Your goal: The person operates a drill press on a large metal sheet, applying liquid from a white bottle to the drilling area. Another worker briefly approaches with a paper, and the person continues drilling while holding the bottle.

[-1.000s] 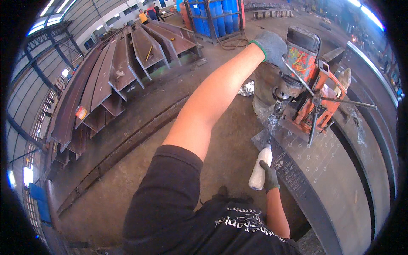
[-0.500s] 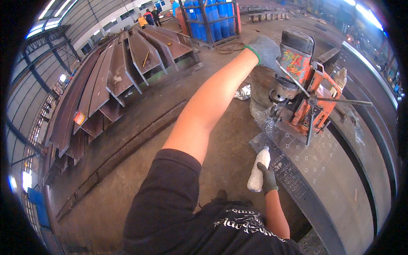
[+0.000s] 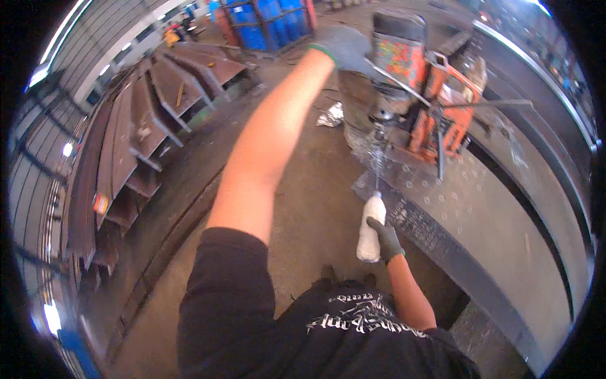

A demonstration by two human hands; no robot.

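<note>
An orange and black magnetic drill point(image 3: 401, 63) stands on a grey steel beam point(image 3: 480, 208) marked with rows of small white rings. My left hand point(image 3: 344, 49), in a grey glove, is closed around the end of the drill's metal feed handle point(image 3: 401, 84). In a dark glove, my right hand point(image 3: 388, 240) grips a plastic bottle point(image 3: 370, 232) of whitish liquid. The bottle is tilted with its nozzle toward the drill's cutter point(image 3: 380, 129). A pale, shiny streak lies between nozzle and cutter; I cannot tell liquid from metal shavings there.
Long brown steel beams point(image 3: 117, 145) are stacked at the left, with a small orange-and-white can point(image 3: 100, 203) on one. Crumpled foil point(image 3: 331, 115) lies on the floor beside the drill. Blue cylinders point(image 3: 268, 22) stand in a rack behind. Several people are far back at left.
The whole view has shifted, so the drill, beams and both hands sit farther left and higher in the picture. Both hands keep their holds on the feed handle and the bottle.
</note>
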